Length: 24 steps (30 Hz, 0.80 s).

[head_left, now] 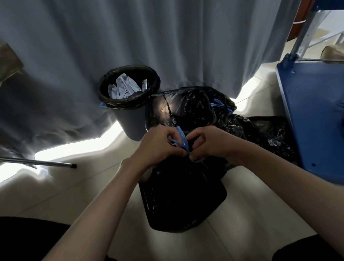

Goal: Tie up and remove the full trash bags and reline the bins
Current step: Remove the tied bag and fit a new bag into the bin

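Pale tiled floor [187, 253] underfoot, grey curtain [150, 31] behind. Nearest, black trash bag [184, 196] on the floor: soft, slippery film, probably light; best held by the blue drawstrings [182, 138]. Left hand [158, 147] and right hand [211, 144] each pinching those strings, mid-knot. Beyond, another gathered bag [194, 106]; farther, bin [130, 100] lined and full.

Open floor [100, 194] lies at 9 o'clock of the hands, reaching to a metal leg [28, 162] at 10. At 12 a bin [131, 105] stands against the curtain [150, 31], with crumpled black bags [245, 122] at 1 to 3 (touching the bin's side). A blue platform [321, 128] walls off 3 o'clock. Bare floor runs at 6, between the forearms.
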Motion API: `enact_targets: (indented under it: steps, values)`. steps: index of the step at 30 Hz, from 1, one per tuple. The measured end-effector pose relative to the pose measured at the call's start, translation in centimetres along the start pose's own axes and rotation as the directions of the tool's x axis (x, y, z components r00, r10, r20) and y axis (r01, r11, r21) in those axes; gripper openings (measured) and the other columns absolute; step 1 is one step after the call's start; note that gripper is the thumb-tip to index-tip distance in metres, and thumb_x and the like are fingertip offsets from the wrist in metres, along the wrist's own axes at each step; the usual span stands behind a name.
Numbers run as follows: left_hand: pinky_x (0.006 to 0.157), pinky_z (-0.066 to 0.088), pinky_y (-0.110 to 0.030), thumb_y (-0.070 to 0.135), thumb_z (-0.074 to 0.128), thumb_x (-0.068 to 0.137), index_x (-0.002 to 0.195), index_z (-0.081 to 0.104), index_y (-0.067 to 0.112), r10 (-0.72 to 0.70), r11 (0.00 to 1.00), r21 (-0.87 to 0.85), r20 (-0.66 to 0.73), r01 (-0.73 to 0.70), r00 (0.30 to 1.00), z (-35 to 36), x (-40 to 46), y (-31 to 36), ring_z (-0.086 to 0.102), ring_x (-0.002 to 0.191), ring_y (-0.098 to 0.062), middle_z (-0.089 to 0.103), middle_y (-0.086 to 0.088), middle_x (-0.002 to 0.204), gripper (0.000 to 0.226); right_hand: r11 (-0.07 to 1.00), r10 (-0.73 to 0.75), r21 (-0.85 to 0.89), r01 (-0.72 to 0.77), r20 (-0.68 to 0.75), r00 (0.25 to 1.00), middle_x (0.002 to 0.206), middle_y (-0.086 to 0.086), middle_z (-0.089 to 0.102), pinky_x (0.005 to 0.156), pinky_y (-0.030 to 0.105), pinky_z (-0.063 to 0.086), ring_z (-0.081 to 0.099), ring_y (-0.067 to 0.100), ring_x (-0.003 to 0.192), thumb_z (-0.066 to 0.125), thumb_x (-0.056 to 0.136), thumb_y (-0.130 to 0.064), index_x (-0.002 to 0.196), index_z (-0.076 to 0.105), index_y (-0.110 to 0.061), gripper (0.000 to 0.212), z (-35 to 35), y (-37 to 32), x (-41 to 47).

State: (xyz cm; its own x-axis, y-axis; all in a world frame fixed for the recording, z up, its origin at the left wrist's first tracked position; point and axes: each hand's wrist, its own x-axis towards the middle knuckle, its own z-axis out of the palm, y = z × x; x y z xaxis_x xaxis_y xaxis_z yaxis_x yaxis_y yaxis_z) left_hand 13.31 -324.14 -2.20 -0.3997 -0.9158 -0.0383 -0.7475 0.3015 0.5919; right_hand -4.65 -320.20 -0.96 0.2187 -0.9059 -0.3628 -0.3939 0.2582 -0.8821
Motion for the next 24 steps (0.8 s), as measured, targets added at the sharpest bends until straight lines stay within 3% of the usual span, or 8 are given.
enact_targets:
  steps: [4,7,10,15,20,24]
  values:
    - [0.061,0.039,-0.029,0.038,0.074,0.07,0.078,0.057,0.029,0.03,0.982,0.186,-0.13,-0.006,0.991,1.8,-0.9,0.6,0.058,0.075,-0.012,0.063,0.012,0.078,0.021,0.999,-0.032,-0.026,0.032,0.01,0.999,0.078,0.016,0.065,0.064,0.024,0.054,0.061,0.018,0.065,0.061,0.074,0.019,0.108,0.068,0.007,0.036,0.1,-0.3,-0.2]
    - [0.062,0.039,-0.03,0.041,0.071,0.075,0.076,0.053,0.031,0.033,0.979,0.206,-0.15,-0.001,0.988,2.3,-1.1,0.5,0.053,0.071,-0.014,0.057,0.011,0.074,0.021,0.999,-0.033,-0.03,0.033,0.007,0.999,0.079,0.017,0.065,0.063,0.025,0.055,0.061,0.018,0.064,0.061,0.075,0.019,0.107,0.067,0.008,0.034,0.1,-0.3,-0.2]
    - [0.059,0.041,-0.029,0.04,0.077,0.068,0.064,0.046,0.029,0.033,0.995,0.101,-0.08,-0.024,0.996,1.4,-0.4,-0.1,0.056,0.067,-0.014,0.057,0.011,0.067,0.033,0.999,-0.019,-0.03,0.019,-0.011,1.0,0.075,0.014,0.063,0.06,0.024,0.052,0.059,0.017,0.063,0.062,0.076,0.016,0.105,0.066,0.01,0.031,0.1,-0.2,-0.2]
    - [0.057,0.039,-0.025,0.032,0.084,0.07,0.075,0.066,0.023,0.094,0.987,-0.134,0.049,-0.087,0.994,-1.4,-0.4,0.1,0.05,0.057,-0.007,0.061,0.001,0.064,0.021,0.998,-0.022,0.063,0.027,-0.076,0.997,0.071,0.011,0.062,0.057,0.024,0.05,0.058,0.017,0.061,0.066,0.081,0.01,0.102,0.064,0.012,0.021,-0.2,0.2,0.1]
    - [0.066,0.049,-0.02,0.025,0.082,0.075,0.078,0.072,0.016,0.053,0.974,-0.222,0.051,-0.04,0.997,-3.6,-0.6,-0.4,0.067,0.066,-0.013,0.072,-0.003,0.068,0.014,0.994,0.006,0.11,0.006,-0.104,0.995,0.081,0.016,0.063,0.066,0.031,0.048,0.059,0.023,0.074,0.067,0.079,0.01,0.098,0.065,0.009,0.019,-0.6,0.4,0.3]
    - [0.055,0.042,-0.014,0.023,0.084,0.073,0.076,0.073,0.016,0.006,0.96,-0.279,0.003,-0.005,1.0,-4.5,-0.8,-0.6,0.057,0.057,-0.003,0.07,-0.004,0.066,0.013,0.99,-0.012,0.142,0.026,-0.102,0.995,0.076,0.008,0.063,0.058,0.022,0.045,0.058,0.015,0.068,0.068,0.082,0.005,0.084,0.065,-0.006,0.012,-0.7,0.5,0.2]
